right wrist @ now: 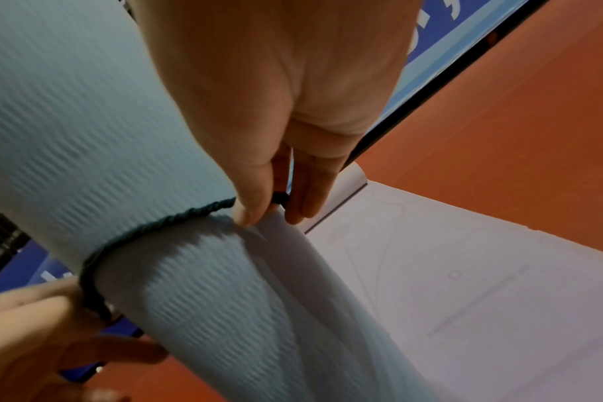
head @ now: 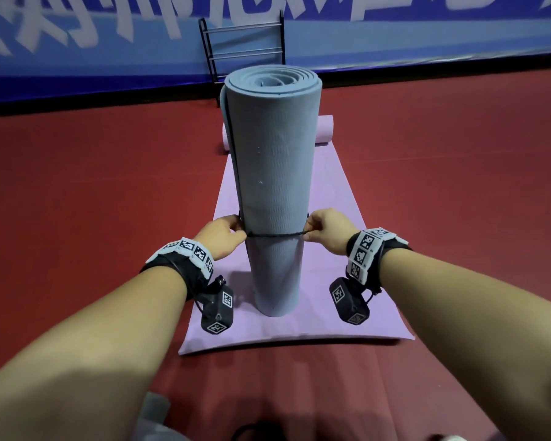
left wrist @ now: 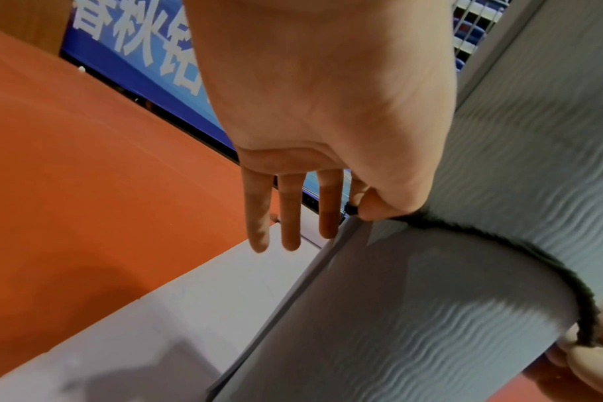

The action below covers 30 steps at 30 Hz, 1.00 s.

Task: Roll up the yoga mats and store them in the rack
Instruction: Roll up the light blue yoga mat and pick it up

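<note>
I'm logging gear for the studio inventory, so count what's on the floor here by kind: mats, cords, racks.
Yoga mats: 2, the blue-grey rolled mat standing on end and the partly unrolled lilac mat under it.
Cords: 1, the black cord around the rolled mat, pinched by the left hand and right hand.
Racks: 1, the black rack by the wall.
Total: 4.

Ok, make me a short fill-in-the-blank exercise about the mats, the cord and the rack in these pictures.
1. The rolled blue mat stands ____ on the purple mat.
2. Both hands, left hand and right hand, pinch a black ____ around the roll.
3. The black rack stands against the ____ banner and holds no mats.

Missing words: upright; cord; blue
</note>
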{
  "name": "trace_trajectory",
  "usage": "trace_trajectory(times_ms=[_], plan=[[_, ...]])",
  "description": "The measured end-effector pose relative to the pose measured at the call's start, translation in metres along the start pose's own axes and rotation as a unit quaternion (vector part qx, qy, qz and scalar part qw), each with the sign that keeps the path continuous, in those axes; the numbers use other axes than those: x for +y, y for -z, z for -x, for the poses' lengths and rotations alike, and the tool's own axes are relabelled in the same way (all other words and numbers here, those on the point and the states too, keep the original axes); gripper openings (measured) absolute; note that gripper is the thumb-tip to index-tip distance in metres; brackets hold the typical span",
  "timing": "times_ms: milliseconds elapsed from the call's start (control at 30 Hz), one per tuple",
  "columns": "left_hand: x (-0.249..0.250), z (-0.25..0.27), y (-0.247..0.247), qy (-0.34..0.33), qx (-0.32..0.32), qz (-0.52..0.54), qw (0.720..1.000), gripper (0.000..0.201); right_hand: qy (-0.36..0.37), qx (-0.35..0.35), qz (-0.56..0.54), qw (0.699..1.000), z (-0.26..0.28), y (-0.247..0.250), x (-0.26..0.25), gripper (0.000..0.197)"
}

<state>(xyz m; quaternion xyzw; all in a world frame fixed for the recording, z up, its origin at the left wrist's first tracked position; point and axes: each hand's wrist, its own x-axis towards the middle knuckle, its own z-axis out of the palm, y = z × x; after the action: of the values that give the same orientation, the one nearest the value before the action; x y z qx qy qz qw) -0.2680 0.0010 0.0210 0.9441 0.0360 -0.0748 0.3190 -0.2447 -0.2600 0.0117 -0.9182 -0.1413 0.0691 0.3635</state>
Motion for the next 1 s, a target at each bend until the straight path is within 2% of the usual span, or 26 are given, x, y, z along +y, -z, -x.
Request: trace_trajectory(times_ms=[200,267,367,433,500,567,600,667,700,767,833,1000], plan=[[0.005,-0.005,0.008,-0.016,-0.010,-0.002,1.000,0.004,0.006,0.040,-0.038,0.998,-0.005,0.014,-0.007,0.011],[0.007,-0.007,0.012,-0.023,-0.018,-0.012,0.999,0.008,0.000,0.040,-0.046,0.998,-0.005,0.014,-0.008,0.013],[0.013,-0.008,0.015,-0.008,-0.028,0.029,0.999,0.016,-0.010,0.029,-0.056,0.998,-0.006,0.016,-0.009,0.020],[0.018,-0.011,0.014,0.004,-0.017,0.069,0.997,0.034,-0.018,0.053,-0.073,0.996,-0.009,0.016,-0.010,0.021],[0.020,-0.012,0.012,0.004,-0.013,0.096,0.995,0.059,-0.027,0.086,-0.104,0.990,-0.011,0.015,-0.010,0.021],[0.018,-0.014,0.009,-0.006,-0.039,0.090,0.995,0.089,-0.036,0.094,-0.130,0.986,-0.011,0.015,-0.011,0.024],[0.017,-0.013,0.007,-0.014,-0.057,0.073,0.996,0.106,-0.043,0.080,-0.142,0.986,-0.011,0.015,-0.012,0.031],[0.014,-0.013,-0.001,-0.037,-0.071,0.035,0.996,0.141,-0.060,0.014,-0.168,0.984,-0.008,0.017,-0.015,0.057],[0.013,-0.015,-0.005,-0.043,-0.067,0.028,0.996,0.151,-0.065,-0.024,-0.182,0.981,-0.007,0.017,-0.018,0.069],[0.017,-0.015,-0.011,-0.047,-0.064,0.045,0.996,0.149,-0.062,-0.063,-0.195,0.977,-0.006,0.014,-0.020,0.083],[0.024,-0.015,-0.016,-0.055,-0.062,0.072,0.994,0.136,-0.052,-0.051,-0.214,0.974,-0.006,0.012,-0.020,0.088],[0.032,-0.018,-0.009,-0.080,-0.017,0.100,0.992,0.123,-0.045,-0.012,-0.265,0.963,-0.004,0.018,-0.023,0.075]])
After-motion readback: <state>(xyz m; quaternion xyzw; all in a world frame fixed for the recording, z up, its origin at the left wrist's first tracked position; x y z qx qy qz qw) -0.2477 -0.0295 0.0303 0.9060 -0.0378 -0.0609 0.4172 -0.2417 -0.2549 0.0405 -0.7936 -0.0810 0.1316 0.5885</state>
